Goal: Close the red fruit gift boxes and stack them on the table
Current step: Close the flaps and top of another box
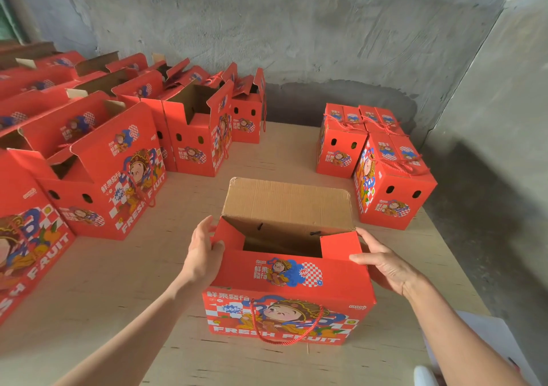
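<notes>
Many open boxes [118, 163] wait out past the fingers of the left hand [204, 252], and only a few shut boxes [376, 160] sit close together beyond the fingers of the right hand [382, 264], so most of the job looks left to do. One box [287, 296] sits between both hands, fingers curled on its side flaps [338, 244], and its big lid [287, 201] stands up.

Interior of the open box [290, 270] is dark; we cannot see contents. Left edge crops the nearest row box [26, 237]. White object [425, 375], bottom edge, unidentified.
</notes>
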`<state>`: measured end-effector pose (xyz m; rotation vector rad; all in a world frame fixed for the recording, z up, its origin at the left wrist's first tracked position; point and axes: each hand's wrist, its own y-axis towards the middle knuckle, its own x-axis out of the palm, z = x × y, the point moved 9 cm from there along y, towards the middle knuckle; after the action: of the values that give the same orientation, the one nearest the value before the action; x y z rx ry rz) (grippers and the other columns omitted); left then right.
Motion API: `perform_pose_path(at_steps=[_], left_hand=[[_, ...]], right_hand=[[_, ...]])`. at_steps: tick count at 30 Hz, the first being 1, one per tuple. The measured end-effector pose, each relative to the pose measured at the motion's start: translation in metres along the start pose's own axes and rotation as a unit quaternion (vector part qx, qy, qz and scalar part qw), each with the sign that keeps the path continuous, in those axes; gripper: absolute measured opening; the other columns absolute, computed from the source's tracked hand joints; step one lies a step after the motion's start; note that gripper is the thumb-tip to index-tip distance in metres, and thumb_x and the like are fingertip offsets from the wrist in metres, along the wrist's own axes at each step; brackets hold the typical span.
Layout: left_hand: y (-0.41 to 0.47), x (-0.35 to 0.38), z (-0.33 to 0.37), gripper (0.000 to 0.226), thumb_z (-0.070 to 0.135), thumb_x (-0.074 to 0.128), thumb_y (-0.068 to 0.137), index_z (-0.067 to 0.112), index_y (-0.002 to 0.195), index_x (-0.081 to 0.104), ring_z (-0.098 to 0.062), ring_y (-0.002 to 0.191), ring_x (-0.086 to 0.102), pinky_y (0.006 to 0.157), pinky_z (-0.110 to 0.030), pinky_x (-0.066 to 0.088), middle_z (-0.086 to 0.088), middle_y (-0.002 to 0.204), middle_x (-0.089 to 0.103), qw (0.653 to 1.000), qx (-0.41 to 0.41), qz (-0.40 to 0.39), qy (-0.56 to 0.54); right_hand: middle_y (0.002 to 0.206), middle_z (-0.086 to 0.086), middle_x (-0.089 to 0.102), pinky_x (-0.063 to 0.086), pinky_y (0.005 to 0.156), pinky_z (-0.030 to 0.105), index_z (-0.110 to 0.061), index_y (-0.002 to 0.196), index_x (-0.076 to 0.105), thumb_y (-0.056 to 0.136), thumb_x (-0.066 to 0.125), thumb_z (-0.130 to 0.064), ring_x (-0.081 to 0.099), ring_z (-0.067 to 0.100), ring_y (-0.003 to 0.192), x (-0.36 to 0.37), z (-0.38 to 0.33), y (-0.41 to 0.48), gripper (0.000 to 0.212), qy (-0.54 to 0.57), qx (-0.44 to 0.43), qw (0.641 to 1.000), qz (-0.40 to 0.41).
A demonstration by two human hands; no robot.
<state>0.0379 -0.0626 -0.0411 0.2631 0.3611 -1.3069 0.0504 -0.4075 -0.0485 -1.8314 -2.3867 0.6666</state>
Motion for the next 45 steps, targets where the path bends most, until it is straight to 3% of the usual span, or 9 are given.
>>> perform_pose_path(at_steps=[5, 9, 11, 15, 21, 28, 32, 41, 45], left_hand=[[0.002, 0.003, -0.001, 0.060, 0.000, 0.036, 0.096, 0.015, 0.150, 0.013, -0.024, 0.135, 0.035, 0.103, -0.046, 0.042, -0.008, 0.150, 0.032, 1.000, 0.020, -0.016, -0.001], [-0.002, 0.002, 0.005, 0.070, -0.004, 0.035, 0.096, 0.022, 0.152, 0.001, -0.012, 0.126, 0.036, 0.077, -0.010, 0.044, -0.003, 0.154, 0.027, 0.999, 0.050, -0.019, -0.007], [-0.007, -0.001, 0.016, 0.078, -0.008, 0.037, 0.093, 0.026, 0.151, -0.002, -0.015, 0.127, 0.038, 0.091, -0.026, 0.047, -0.001, 0.150, 0.032, 0.996, 0.086, -0.015, 0.006], [-0.015, -0.008, 0.033, 0.069, -0.014, 0.042, 0.087, 0.023, 0.144, 0.030, -0.014, 0.117, 0.045, 0.093, -0.031, 0.041, 0.008, 0.124, 0.047, 0.989, 0.145, 0.006, 0.017], [-0.017, -0.009, 0.029, 0.046, -0.003, 0.058, 0.084, 0.015, 0.125, 0.047, -0.014, 0.101, 0.048, 0.081, -0.024, 0.038, 0.003, 0.145, 0.041, 0.992, 0.122, 0.003, 0.037], [-0.017, -0.006, 0.026, 0.075, 0.030, 0.083, 0.069, 0.016, 0.131, 0.043, -0.006, 0.113, 0.044, 0.082, -0.017, 0.038, 0.015, 0.134, 0.037, 0.995, 0.086, -0.007, 0.042], [-0.013, -0.011, 0.027, 0.048, 0.021, 0.075, 0.080, 0.016, 0.122, 0.053, -0.008, 0.109, 0.049, 0.082, -0.017, 0.040, 0.010, 0.141, 0.043, 0.995, 0.093, 0.005, 0.032], [-0.005, -0.017, 0.027, 0.047, -0.012, 0.052, 0.089, 0.013, 0.128, 0.054, -0.010, 0.121, 0.050, 0.092, -0.026, 0.050, 0.003, 0.146, 0.041, 0.970, 0.036, -0.209, -0.119], [0.003, -0.022, 0.043, 0.048, 0.018, 0.049, 0.069, 0.017, 0.114, 0.064, -0.014, 0.128, 0.042, 0.095, -0.029, 0.041, 0.002, 0.143, 0.044, 0.983, 0.068, -0.167, -0.032]], right_hand=[[0.119, -0.027, 0.037, 0.032, 0.085, 0.012, -0.033, 0.144, 0.022, 0.058, 0.069, -0.020, 0.044, -0.008, 0.105, 0.000, -0.007, 0.000, 0.099, 0.014, -0.032, 0.999, 0.001], [0.134, -0.019, 0.036, 0.037, 0.089, 0.015, -0.032, 0.142, 0.025, 0.069, 0.074, -0.009, 0.044, 0.001, 0.115, -0.002, -0.009, 0.000, 0.091, 0.022, -0.050, 0.998, 0.006], [0.135, -0.005, 0.045, 0.044, 0.086, 0.020, -0.032, 0.127, 0.040, 0.067, 0.073, -0.010, 0.050, 0.008, 0.111, -0.001, -0.010, -0.001, 0.072, 0.019, -0.062, 0.998, 0.005], [0.122, 0.000, 0.056, 0.044, 0.077, 0.024, -0.028, 0.116, 0.048, 0.073, 0.071, -0.004, 0.054, 0.013, 0.106, -0.002, -0.012, -0.005, 0.055, 0.006, -0.086, 0.996, 0.012], [0.150, -0.011, 0.025, 0.021, 0.116, 0.043, -0.037, 0.127, 0.046, 0.064, 0.076, -0.027, 0.022, 0.011, 0.138, 0.002, -0.018, -0.016, 0.071, -0.047, -0.085, 0.995, -0.027], [0.149, -0.015, 0.026, 0.022, 0.103, 0.019, -0.040, 0.129, 0.048, 0.090, 0.060, -0.028, 0.025, -0.003, 0.133, 0.012, -0.041, -0.013, 0.043, -0.220, -0.167, 0.961, 0.031], [0.147, -0.017, 0.029, 0.026, 0.101, 0.022, -0.044, 0.126, 0.048, 0.088, 0.060, -0.033, 0.029, -0.001, 0.132, 0.010, -0.038, -0.014, 0.041, -0.213, -0.167, 0.962, 0.037], [0.142, -0.023, 0.032, 0.026, 0.101, 0.018, -0.050, 0.123, 0.047, 0.078, 0.056, -0.049, 0.027, -0.005, 0.132, 0.008, -0.039, -0.013, 0.046, -0.237, -0.170, 0.956, 0.044], [0.142, -0.022, 0.033, 0.029, 0.088, 0.002, -0.052, 0.124, 0.045, 0.078, 0.054, -0.053, 0.028, -0.004, 0.131, 0.008, -0.039, -0.013, 0.046, -0.260, -0.180, 0.947, 0.052]])
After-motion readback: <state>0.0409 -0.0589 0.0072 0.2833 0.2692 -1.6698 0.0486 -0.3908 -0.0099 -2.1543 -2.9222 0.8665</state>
